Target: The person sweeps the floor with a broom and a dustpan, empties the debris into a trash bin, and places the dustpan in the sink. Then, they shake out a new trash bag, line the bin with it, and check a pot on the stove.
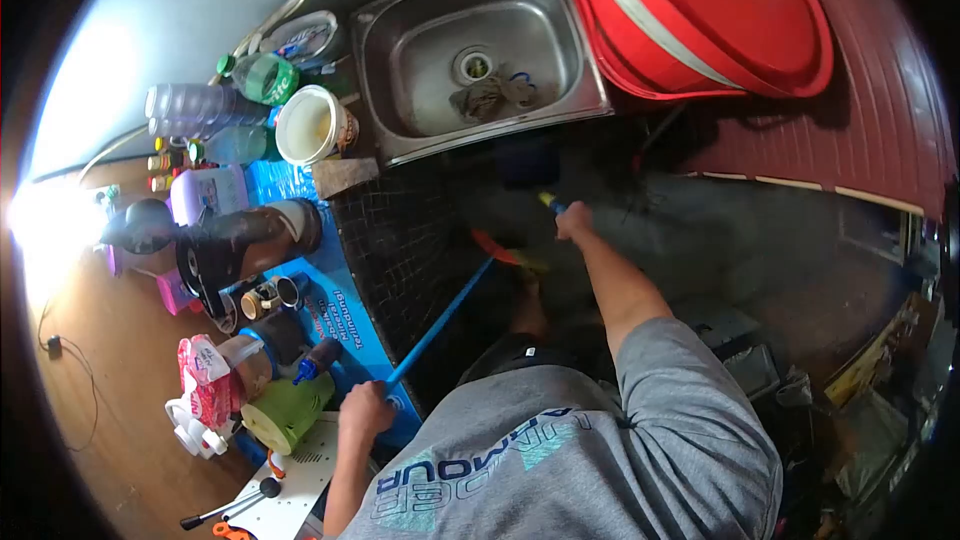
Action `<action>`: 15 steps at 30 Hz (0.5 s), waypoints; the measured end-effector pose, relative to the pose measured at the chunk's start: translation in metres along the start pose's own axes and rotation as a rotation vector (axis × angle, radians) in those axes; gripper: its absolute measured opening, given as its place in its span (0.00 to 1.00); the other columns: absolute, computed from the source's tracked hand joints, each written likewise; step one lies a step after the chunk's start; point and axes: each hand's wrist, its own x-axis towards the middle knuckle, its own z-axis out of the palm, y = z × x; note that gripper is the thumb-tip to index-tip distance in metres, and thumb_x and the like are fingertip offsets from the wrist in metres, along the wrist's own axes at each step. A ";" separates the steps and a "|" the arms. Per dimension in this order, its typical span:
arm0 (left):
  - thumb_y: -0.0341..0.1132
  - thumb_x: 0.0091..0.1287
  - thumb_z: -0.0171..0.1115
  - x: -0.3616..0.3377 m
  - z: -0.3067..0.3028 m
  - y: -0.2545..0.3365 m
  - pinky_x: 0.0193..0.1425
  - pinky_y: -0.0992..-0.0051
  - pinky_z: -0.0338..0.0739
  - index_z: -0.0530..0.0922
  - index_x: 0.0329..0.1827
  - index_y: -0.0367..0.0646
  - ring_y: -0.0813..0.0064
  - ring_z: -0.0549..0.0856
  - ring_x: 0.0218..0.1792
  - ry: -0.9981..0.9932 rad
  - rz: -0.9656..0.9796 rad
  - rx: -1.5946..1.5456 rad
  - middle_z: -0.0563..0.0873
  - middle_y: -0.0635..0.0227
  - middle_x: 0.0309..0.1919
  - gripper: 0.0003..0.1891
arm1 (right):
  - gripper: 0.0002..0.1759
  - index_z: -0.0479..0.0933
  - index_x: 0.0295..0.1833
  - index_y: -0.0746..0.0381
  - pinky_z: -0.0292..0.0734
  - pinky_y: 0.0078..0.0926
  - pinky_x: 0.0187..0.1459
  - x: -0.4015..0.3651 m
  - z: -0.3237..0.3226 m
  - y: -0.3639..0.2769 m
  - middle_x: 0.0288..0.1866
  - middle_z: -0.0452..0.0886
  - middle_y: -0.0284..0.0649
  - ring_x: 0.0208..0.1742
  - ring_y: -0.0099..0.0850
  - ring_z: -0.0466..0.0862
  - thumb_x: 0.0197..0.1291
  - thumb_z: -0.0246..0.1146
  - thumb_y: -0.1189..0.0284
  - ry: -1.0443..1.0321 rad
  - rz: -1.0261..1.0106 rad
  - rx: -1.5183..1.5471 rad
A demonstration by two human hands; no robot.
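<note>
Blue sheeting [352,338] covers the worktop at your left, where a green jug [290,410] and a clear green bottle [265,78] stand among cups and other containers. Just beside its near edge, your left hand [366,408] is closed round the upper end of a blue pole [440,322]. The pole slants down and away from you to an orange head [495,248], low near your foot. Beyond it, a rag [482,98] lies bunched in the steel sink [410,70], next to the drain, touched by neither hand.

Further right, a dark blue pan [528,168] sits low ahead of the orange head, apart from it. Your right hand [574,222] is wrapped round its yellow and blue handle [549,202], fingers folded in. At the far right, a red tub [740,0] stands by the sink.

So both tools are in hand and lowered, which looks like work under way. The floor is dark and the pan blurred; you cannot tell whether anything is gathered, or how much is left.
</note>
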 end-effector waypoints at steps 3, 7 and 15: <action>0.30 0.52 0.60 -0.003 -0.031 -0.008 0.53 0.55 0.81 0.85 0.43 0.44 0.49 0.86 0.46 -0.023 0.002 0.079 0.86 0.47 0.43 0.15 | 0.09 0.81 0.29 0.71 0.85 0.37 0.34 -0.024 -0.009 0.062 0.22 0.84 0.49 0.27 0.38 0.88 0.53 0.66 0.74 -0.018 -0.021 -0.002; 0.27 0.51 0.57 -0.006 -0.051 -0.015 0.51 0.57 0.81 0.85 0.43 0.42 0.47 0.85 0.44 0.177 0.086 0.038 0.86 0.45 0.39 0.16 | 0.12 0.81 0.28 0.72 0.84 0.38 0.32 -0.068 -0.041 0.128 0.21 0.83 0.49 0.25 0.39 0.87 0.54 0.65 0.72 -0.088 -0.125 -0.080; 0.41 0.62 0.67 0.006 -0.106 0.064 0.39 0.62 0.80 0.85 0.43 0.40 0.54 0.88 0.36 0.091 0.335 0.079 0.85 0.47 0.28 0.15 | 0.15 0.80 0.42 0.73 0.82 0.42 0.42 -0.118 -0.076 0.251 0.36 0.86 0.55 0.38 0.46 0.87 0.57 0.66 0.70 -0.031 0.029 -0.269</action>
